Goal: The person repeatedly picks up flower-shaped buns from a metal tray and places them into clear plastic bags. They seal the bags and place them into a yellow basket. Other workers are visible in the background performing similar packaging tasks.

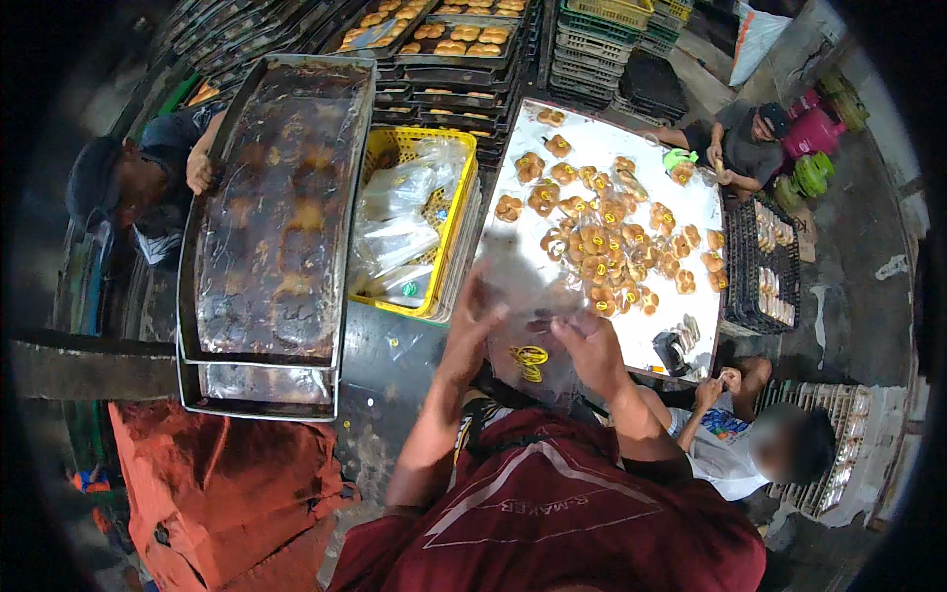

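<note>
A clear plastic bag (531,362) with yellow print is held stretched in front of my chest. My left hand (472,322) grips its left side, the raised fingers blurred. On the opposite side, my right hand (595,346) pinches the bag with thumb and fingers. Whether anything is inside the bag I cannot tell. Just beyond my hands, a white tabletop (510,259) carries a heap of clover-shaped bread rolls (595,244), many in clear bags with yellow print. To the left, a yellow plastic crate (464,214) holds loose clear bags (399,214).
Large stained baking trays (266,222) stand at left, a co-worker's hand (200,172) on their edge. Behind are racked trays of rolls (466,37) and stacked crates (592,52). Two co-workers sit at right, near a black crate (773,259). An orange-red cover (222,488) lies lower left.
</note>
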Motion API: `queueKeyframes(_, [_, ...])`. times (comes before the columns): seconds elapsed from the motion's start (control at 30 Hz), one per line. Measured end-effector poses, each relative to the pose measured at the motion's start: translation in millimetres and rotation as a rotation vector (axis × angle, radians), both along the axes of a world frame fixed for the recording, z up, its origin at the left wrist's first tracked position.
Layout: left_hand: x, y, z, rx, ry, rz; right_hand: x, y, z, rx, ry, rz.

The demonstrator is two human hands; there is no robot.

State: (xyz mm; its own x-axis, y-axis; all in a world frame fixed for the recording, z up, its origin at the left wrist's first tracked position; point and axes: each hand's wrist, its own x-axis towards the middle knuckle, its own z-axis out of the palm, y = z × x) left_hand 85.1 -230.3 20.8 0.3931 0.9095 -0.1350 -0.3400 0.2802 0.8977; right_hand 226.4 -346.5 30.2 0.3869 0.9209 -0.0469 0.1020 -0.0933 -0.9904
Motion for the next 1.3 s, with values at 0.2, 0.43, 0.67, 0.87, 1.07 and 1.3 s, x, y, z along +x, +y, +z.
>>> queueKeyframes(0.2, [-10.6,19.6,-26.2,-0.086,-0.094,-0.196,47.5,2.4,-45.4,0.096,0.402,0.307])
queueKeyframes(0.43, [16.4,20.5,-16.5,-0.315,-0.442,0.168,33.5,10.3,-36.8,0.378,0.558,0.137])
queueKeyframes(0.67, [39.7,1.4,-35.1,-0.347,-0.591,0.052,49.2,21.9,-43.9,0.149,0.149,-0.087])
queueKeyframes(0.87, [36.1,1.5,-23.6,-0.288,-0.449,0.066,49.5,20.9,-36.9,0.106,0.367,0.018])
queueKeyframes(1.07, [27.1,0.9,-25.8,-0.302,-0.442,0.088,52.2,32.1,-45.6,0.006,0.178,0.07])
queueKeyframes(1.3, [0.9,26.4,-59.8,-0.408,-0.423,0.181,17.8,67.8,-41.2,0.036,0.367,0.136])
